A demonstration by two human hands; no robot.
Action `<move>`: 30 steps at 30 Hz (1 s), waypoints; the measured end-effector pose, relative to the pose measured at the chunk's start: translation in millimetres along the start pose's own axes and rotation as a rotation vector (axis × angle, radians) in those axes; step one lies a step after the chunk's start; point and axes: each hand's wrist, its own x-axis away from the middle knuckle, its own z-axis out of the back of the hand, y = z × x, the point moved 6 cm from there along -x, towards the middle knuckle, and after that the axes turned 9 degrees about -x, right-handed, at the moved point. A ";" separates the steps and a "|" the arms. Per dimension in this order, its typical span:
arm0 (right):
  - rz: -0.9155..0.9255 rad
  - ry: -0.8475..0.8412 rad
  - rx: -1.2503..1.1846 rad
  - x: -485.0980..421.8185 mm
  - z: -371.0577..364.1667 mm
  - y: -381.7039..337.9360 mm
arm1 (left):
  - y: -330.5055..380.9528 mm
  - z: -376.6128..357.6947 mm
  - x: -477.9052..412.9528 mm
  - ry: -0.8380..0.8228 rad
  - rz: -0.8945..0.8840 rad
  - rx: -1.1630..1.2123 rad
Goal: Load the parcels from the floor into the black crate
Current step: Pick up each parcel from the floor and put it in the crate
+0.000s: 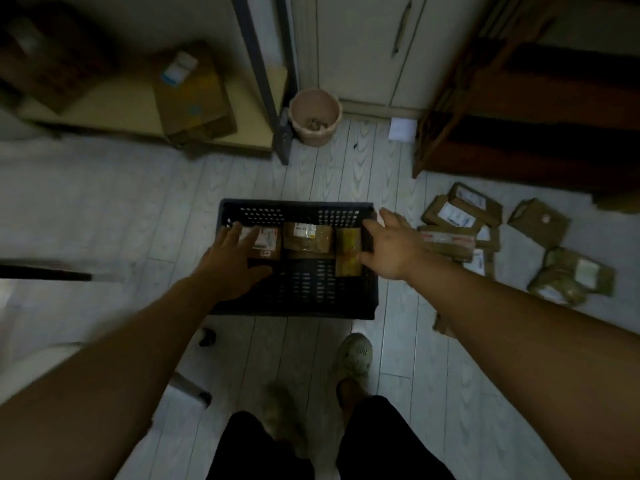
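The black crate [298, 306] stands on the pale floor in front of me. Three brown parcels lie in a row along its far side: a left parcel [268, 242], a middle parcel [307, 237] and a yellowish right parcel [348, 251]. My left hand [230, 261] reaches over the crate's left side with spread straight fingers, its fingertips at the left parcel. My right hand [389, 245] hovers over the crate's right wall with fingers extended and holds nothing. Several brown parcels [457, 216] lie scattered on the floor to the right of the crate.
A pink bin [315, 116] stands beyond the crate by a cabinet. A dark wooden shelf [519, 126] is at the back right, and a low shelf with cardboard boxes [194, 98] at the back left. My foot [355, 358] is just behind the crate.
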 end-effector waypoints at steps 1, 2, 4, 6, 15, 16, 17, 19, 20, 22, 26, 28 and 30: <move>-0.014 0.022 -0.013 19.2 11.5 -3.4 | 4.7 12.7 19.6 0.008 0.014 0.010; -0.030 0.047 -0.029 37.7 22.3 -6.1 | 9.5 25.0 38.3 0.019 0.027 0.020; -0.062 0.090 -0.043 75.1 39.7 -9.1 | 21.4 47.5 72.0 0.056 0.018 0.016; -0.089 0.131 -0.044 115.1 53.3 -9.8 | 36.8 69.6 100.3 0.107 -0.021 -0.016; -0.316 0.334 -0.097 311.2 97.5 45.8 | 130.0 136.1 185.9 0.162 -0.179 -0.071; -0.360 0.352 -0.093 330.3 102.4 57.8 | 145.5 140.3 192.6 0.167 -0.215 -0.066; -0.402 0.379 -0.087 348.8 107.6 70.5 | 162.9 143.3 199.3 0.173 -0.257 -0.073; -0.462 0.443 -0.113 382.1 118.2 95.4 | 199.3 146.6 212.3 0.184 -0.327 -0.098; -0.479 0.469 -0.133 397.1 123.2 108.2 | 218.0 147.2 217.5 0.187 -0.349 -0.118; -0.499 0.502 -0.159 425.3 133.0 134.9 | 259.1 147.4 224.5 0.188 -0.388 -0.159; -0.505 0.535 -0.212 472.4 151.0 197.8 | 352.8 145.8 234.6 0.188 -0.429 -0.155; -0.503 0.547 -0.225 495.0 160.0 235.1 | 402.7 138.5 237.8 0.160 -0.446 -0.133; -0.514 0.582 -0.246 519.0 169.4 276.7 | 448.0 131.2 238.6 0.135 -0.458 -0.137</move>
